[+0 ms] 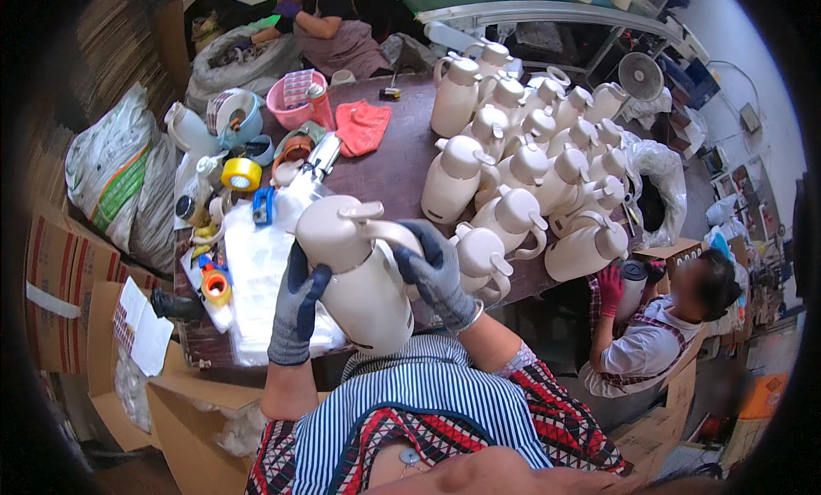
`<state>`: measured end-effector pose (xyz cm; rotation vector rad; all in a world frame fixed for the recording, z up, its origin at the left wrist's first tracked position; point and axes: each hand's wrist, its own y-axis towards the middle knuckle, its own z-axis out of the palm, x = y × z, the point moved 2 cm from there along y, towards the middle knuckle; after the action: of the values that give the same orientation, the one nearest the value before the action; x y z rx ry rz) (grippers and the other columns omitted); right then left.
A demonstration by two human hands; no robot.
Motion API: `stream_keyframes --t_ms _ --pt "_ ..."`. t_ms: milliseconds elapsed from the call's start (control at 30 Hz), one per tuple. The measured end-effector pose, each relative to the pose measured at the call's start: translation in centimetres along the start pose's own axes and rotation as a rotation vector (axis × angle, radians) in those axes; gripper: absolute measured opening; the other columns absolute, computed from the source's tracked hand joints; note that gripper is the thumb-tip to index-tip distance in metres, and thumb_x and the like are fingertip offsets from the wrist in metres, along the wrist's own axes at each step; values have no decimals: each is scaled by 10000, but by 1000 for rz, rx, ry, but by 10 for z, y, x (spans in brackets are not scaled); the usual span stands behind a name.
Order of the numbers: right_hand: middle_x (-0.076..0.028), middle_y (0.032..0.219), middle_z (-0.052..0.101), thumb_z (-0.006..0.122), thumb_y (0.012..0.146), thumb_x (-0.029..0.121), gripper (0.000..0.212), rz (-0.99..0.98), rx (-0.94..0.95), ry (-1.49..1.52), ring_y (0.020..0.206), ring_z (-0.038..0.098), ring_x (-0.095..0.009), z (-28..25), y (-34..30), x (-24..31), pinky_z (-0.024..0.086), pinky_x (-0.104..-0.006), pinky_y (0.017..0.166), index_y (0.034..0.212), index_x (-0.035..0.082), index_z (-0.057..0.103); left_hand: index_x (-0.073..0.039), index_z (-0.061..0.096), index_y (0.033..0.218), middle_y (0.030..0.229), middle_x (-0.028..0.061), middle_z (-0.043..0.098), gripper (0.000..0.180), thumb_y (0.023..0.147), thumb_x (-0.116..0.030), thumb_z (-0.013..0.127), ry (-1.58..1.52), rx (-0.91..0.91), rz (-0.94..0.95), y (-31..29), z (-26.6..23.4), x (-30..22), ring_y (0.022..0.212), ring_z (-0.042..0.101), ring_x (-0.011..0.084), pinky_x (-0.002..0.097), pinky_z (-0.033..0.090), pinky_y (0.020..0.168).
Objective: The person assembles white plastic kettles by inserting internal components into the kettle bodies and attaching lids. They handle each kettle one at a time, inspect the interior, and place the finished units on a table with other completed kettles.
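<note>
A cream thermos jug (366, 298) is tilted in front of me, lifted between both gloved hands at the table's near edge. My left hand (297, 307), in a grey and dark blue work glove, grips the left side of its body near the collar. On the other side my right hand (438, 274) is closed around the jug's handle area. Beneath and left of the jug lies a stack of clear plastic bags (261, 277). Several similar cream jugs (453, 179) stand crowded together on the right half of the dark table (380, 174).
Tape rolls (241, 174), a pink basin (286, 102) and a red cloth (363, 127) sit on the table's far left. Open cardboard boxes (201, 409) stand at lower left. A co-worker (641, 341) holds a dark cylinder at right; another person (338, 33) works beyond the table.
</note>
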<state>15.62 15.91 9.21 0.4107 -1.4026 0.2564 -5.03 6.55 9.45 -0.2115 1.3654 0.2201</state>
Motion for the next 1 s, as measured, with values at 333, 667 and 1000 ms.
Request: stream_keyframes --t_ms 333,667,1000 --pt "-149 1072 642 659 935 233 375 60 222 -302 1016 628 -216 -35 0 10 492 -368 879 1222 19 550 -13 287 1540 1490 158 454 919 773 -91 787 247 230 -27 49 -9 36 1398 410 244 351 310 1166" --pt "-215 1013 612 658 877 196 267 -38 285 -780 980 610 -414 -63 40 -17 484 -492 834 1076 43 565 -17 313 1525 1450 178 497 781 873 -108 733 750 199 220 109 1 107 1338 492 291 383 403 1103" --pt "-93 1264 632 705 894 132 530 394 56 -34 1124 600 -163 -179 6 79 465 -321 1008 1368 -47 550 -1 503 1422 1399 97 549 434 1050 -222 533 178 -80 -23 138 12 150 1260 522 192 315 396 1085"
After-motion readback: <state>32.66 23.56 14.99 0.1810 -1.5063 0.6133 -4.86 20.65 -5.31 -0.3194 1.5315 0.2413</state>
